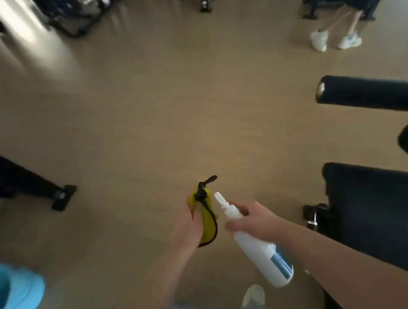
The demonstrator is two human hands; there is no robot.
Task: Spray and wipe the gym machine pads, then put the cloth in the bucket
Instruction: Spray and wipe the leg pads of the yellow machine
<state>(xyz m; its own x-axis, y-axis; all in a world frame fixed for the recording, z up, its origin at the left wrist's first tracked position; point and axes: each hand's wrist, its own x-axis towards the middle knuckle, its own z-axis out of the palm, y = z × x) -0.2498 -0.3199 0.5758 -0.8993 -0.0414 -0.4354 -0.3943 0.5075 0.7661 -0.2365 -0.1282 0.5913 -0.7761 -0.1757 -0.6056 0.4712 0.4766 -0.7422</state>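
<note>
Fingers (241,210) round bottle (262,251) (R), cloth (208,225) (L)

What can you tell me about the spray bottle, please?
The bottle is white, plastic by its look, with a blue-and-white label near its base and a slim white nozzle. It is held in the air over the floor, tilted, nozzle forward and base toward the person. Only the right hand touches it, gripping its neck. The nozzle ends close beside the yellow cloth in the left hand.
</note>
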